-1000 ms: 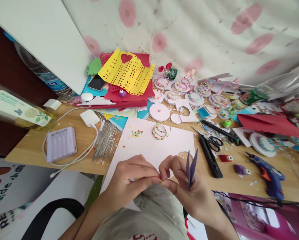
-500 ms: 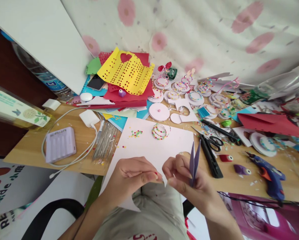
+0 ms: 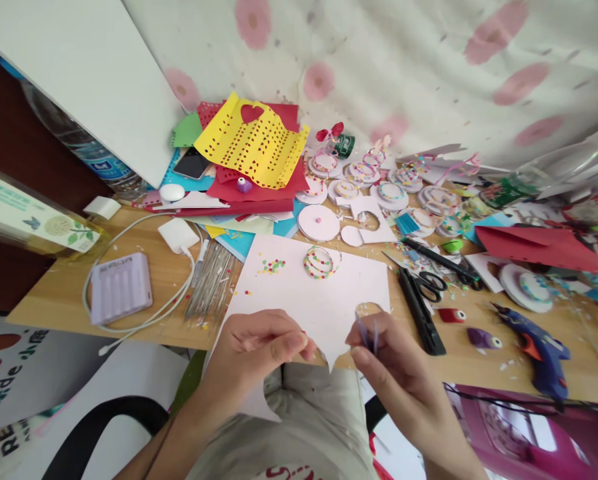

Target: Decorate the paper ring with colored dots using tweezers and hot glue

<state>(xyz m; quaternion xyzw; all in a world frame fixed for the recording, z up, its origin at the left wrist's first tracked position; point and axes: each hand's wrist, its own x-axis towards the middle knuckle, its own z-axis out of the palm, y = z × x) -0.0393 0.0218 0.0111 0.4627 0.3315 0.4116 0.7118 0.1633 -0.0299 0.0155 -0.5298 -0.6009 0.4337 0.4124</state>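
Over the front edge of the white paper sheet [image 3: 289, 297], my left hand [image 3: 263, 343] is closed in a pinch, with a tiny red piece [image 3: 303, 333] at its fingertips. To its right, my right hand [image 3: 399, 363] is curled around a thin purple-blue two-pronged tool [image 3: 375, 337], its prongs pointing up and partly hidden by the fingers. A gap separates the two hands. On the sheet beyond them lie rings dotted with red, green and yellow bits [image 3: 319, 262]. Loose coloured bits [image 3: 272, 267] are scattered left of the rings.
Thin metal wires [image 3: 211, 283] lie bundled left of the sheet, near a charger cable and a lilac power bank [image 3: 121, 290]. Black-handled scissors [image 3: 431, 287], a black cutter [image 3: 421, 313] and a blue glue gun [image 3: 536, 350] are right. Decorated white discs [image 3: 389, 195] crowd the back.
The hands have moved apart slightly. My right hand has turned, so its purple-blue tool shows narrower and lower. My left hand has shifted a little up and left.
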